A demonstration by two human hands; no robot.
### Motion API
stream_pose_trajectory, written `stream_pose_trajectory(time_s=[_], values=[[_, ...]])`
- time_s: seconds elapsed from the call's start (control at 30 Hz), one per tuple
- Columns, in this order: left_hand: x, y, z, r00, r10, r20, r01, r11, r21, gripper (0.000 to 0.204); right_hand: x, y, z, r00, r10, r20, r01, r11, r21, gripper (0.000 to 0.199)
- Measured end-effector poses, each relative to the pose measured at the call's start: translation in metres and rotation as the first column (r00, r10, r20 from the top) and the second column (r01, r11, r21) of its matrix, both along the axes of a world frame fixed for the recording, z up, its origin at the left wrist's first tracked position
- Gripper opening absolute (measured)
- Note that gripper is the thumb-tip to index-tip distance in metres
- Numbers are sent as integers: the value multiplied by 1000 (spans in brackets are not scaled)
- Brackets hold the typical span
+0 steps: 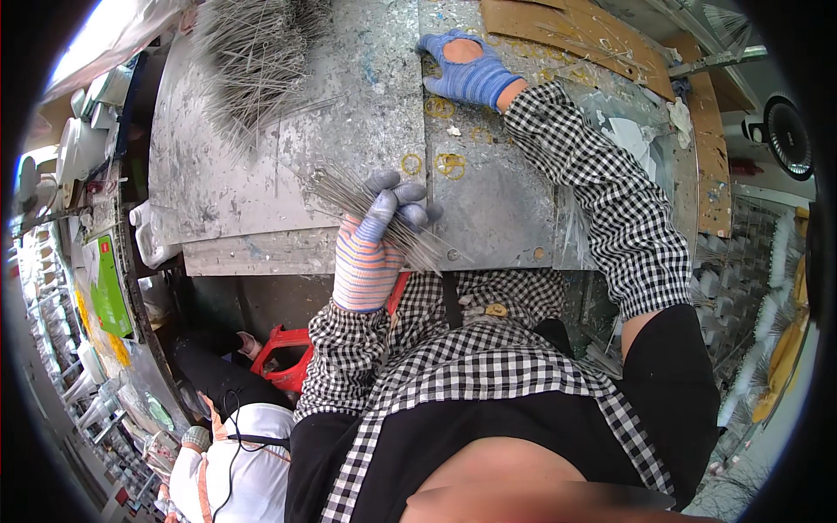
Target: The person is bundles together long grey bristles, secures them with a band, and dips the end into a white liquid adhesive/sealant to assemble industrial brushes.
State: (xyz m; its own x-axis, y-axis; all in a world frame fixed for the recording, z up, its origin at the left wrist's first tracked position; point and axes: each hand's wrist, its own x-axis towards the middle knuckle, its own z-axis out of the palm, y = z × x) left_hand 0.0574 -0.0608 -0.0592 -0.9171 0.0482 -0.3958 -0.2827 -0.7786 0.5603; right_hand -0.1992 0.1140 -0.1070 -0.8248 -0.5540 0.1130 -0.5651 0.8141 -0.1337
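Note:
My left hand (377,240), in a striped orange-and-white glove with grey-blue fingers, is closed around a bundle of thin metal wires (336,190). The bundle slants over the near edge of the worktable (288,205). Farther off, my right hand (466,70) reaches across the tabletop in a blue glove with a hole over its back. Its thumb and fingers are apart, with nothing visible between them. Several thin yellow rings (450,166) lie on the table between my hands, some near the right hand's wrist. A large heap of similar wires (257,70) lies at the far left.
Brown cardboard (584,39) covers the far right of the table. A red plastic stool (283,357) stands under the left side, beside another person in a white top (253,462). A black fan (787,138) is at the right, and a green box (106,286) at the left.

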Motion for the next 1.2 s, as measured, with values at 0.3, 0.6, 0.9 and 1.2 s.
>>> stream_pose_trajectory(time_s=[0.3, 0.6, 0.9, 1.2], values=[[22, 12, -5, 994, -106, -18, 107, 991, 80, 36, -11, -2, -3, 958, 151, -244, -97, 971, 220, 29], [39, 8, -12, 997, -54, 49, 51, 996, 75, 42, 0, 65, 30, 915, -224, -336, 249, 968, 31, 19], [40, 31, -13, 994, -100, 32, 94, 983, 155, 37, 4, 41, 26, 955, -296, -15, 296, 955, 13, 32], [87, 47, -15, 933, -347, 99, 335, 935, 118, 37, -32, 34, -5, 933, -360, 0, 350, 907, 236, 29]])
